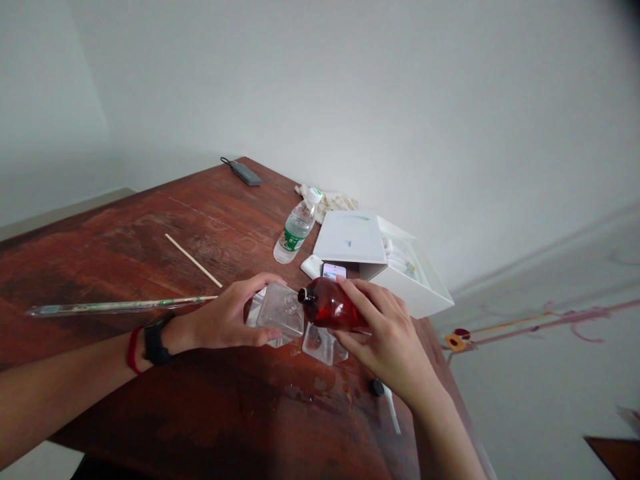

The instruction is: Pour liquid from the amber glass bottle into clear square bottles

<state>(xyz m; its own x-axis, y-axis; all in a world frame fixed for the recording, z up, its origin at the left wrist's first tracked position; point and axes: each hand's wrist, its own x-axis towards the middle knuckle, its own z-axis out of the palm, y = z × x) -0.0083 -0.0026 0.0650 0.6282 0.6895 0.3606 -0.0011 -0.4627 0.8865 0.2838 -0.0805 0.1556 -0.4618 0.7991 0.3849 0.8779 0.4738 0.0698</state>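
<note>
My left hand is closed around a clear, square-sided plastic container, thumb at the near side and fingers behind. My right hand grips a translucent red bottle, tilted onto its side with its uncapped dark neck pointing left. That neck is close to the clear container; whether they touch I cannot tell. Below the red bottle, a second clear square container rests on the table. Nearer me lies a dark cap beside a white stem. Small wet-looking spots mark the wood there.
On the brown wooden table stands a water bottle with a green label. Right of it are a phone, a white box and its lid. A thin stick, a wrapped strip and a grey device lie left.
</note>
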